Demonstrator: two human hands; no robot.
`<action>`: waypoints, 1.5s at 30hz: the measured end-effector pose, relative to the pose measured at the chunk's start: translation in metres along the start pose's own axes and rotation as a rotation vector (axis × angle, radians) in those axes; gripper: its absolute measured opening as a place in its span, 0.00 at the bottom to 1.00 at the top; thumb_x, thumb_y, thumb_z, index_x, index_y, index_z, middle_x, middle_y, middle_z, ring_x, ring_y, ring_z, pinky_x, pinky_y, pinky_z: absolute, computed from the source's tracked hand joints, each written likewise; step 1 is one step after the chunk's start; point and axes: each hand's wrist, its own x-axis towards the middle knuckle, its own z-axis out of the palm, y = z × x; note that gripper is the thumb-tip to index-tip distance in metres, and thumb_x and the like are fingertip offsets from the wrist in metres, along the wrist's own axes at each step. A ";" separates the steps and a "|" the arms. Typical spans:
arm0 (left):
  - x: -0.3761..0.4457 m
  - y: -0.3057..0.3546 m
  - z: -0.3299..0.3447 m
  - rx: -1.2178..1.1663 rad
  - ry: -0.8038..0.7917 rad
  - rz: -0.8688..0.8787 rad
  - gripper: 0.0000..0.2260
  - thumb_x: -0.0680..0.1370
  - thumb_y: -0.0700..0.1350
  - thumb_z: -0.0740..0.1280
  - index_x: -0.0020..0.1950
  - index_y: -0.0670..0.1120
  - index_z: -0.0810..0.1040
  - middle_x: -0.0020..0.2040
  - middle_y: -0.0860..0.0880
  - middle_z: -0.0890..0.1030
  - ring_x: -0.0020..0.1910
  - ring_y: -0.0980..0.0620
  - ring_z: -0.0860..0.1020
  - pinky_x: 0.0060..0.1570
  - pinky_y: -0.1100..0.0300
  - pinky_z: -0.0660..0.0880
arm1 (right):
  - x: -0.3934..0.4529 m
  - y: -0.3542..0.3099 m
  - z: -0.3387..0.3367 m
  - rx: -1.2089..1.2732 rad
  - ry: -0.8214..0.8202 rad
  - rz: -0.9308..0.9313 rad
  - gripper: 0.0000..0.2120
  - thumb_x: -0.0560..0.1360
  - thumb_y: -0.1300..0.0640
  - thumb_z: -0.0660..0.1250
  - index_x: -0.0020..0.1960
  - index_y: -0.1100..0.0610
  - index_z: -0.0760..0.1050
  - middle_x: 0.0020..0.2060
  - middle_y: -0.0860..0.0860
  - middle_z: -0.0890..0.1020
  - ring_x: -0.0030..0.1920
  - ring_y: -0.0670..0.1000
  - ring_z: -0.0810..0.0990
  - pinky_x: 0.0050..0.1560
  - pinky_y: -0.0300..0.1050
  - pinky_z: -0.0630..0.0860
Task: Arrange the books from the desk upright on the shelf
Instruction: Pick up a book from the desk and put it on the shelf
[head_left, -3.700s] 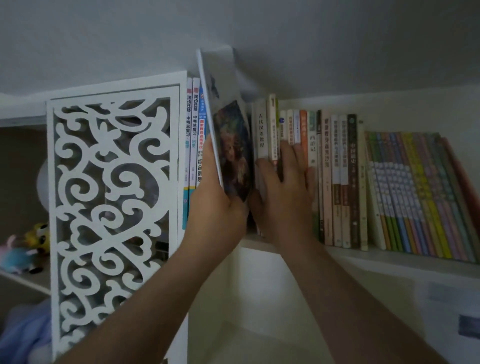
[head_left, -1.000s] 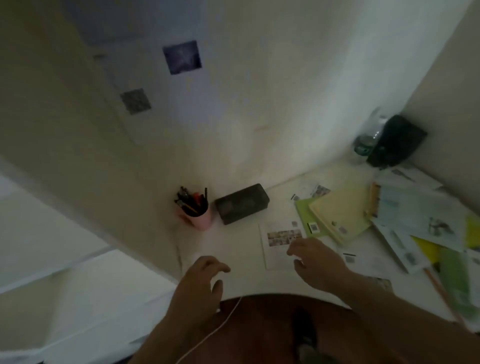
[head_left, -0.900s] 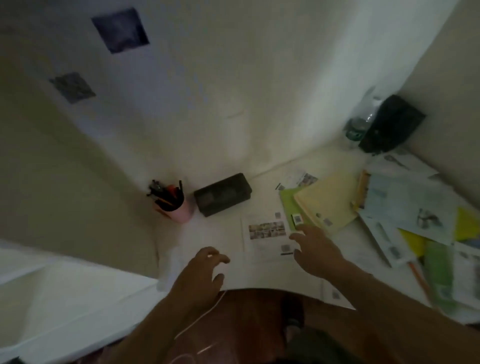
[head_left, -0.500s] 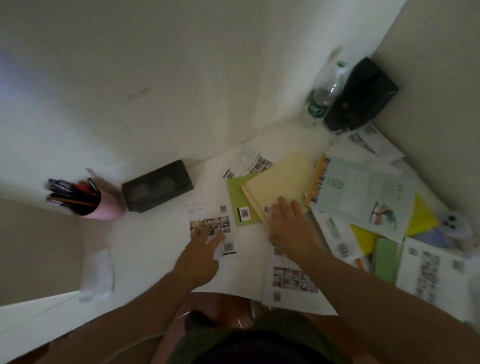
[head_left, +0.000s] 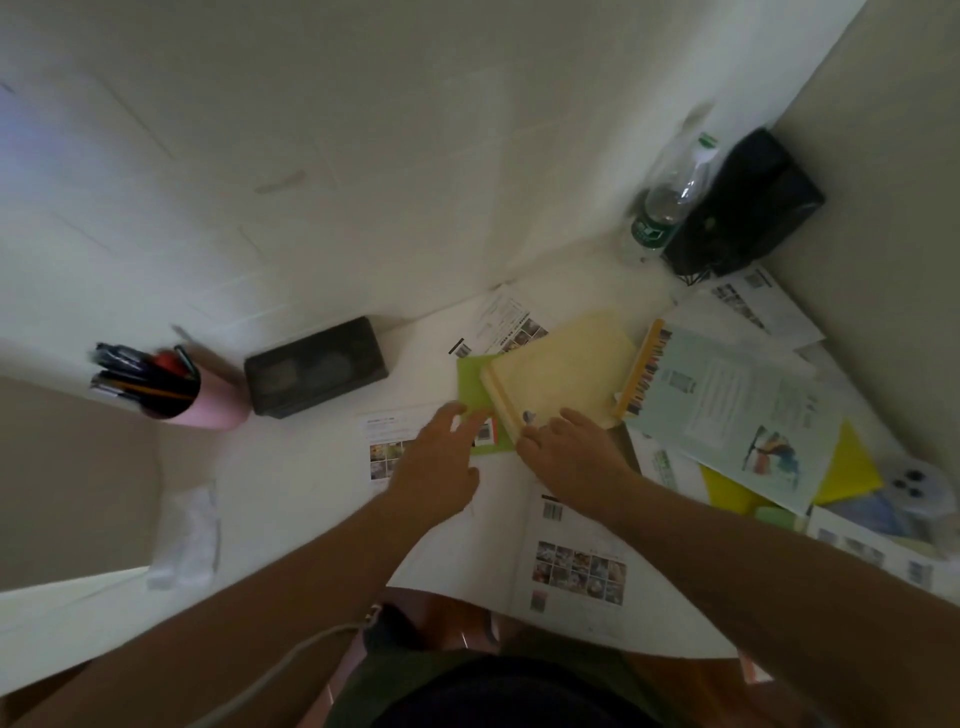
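Head view: both hands at the yellow book, neither gripping it yet

My right hand (head_left: 566, 457) rests fingers flat on the yellow book (head_left: 563, 382) lying over a green book (head_left: 470, 387) on the desk (head_left: 291, 467); left hand (head_left: 436, 467) open beside them; lifting one-handed, I judge the book underneath could slide away

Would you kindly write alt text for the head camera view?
Both hands reach a pale yellow book lying on a green book on a cluttered white desk: the right hand rests on its near edge, the left hand hovers open alongside.
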 end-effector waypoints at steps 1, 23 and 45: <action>0.001 0.003 0.004 0.005 0.010 0.057 0.36 0.78 0.47 0.72 0.82 0.57 0.60 0.81 0.50 0.61 0.74 0.46 0.69 0.68 0.49 0.75 | 0.002 -0.001 -0.007 0.046 0.071 -0.005 0.11 0.73 0.59 0.71 0.55 0.55 0.79 0.48 0.52 0.86 0.40 0.56 0.86 0.56 0.56 0.80; -0.018 0.015 -0.116 -0.395 0.458 -0.068 0.09 0.79 0.47 0.72 0.41 0.50 0.75 0.34 0.53 0.76 0.35 0.57 0.73 0.43 0.53 0.72 | 0.023 0.009 -0.072 0.873 0.639 0.511 0.12 0.77 0.54 0.76 0.60 0.52 0.81 0.54 0.49 0.83 0.54 0.52 0.78 0.56 0.52 0.78; -0.110 -0.001 -0.115 -1.884 0.389 -0.530 0.19 0.78 0.37 0.69 0.69 0.45 0.77 0.60 0.41 0.85 0.60 0.38 0.83 0.56 0.39 0.82 | 0.029 -0.063 -0.115 2.243 0.106 0.407 0.25 0.80 0.62 0.72 0.70 0.41 0.71 0.61 0.49 0.85 0.60 0.56 0.85 0.62 0.66 0.80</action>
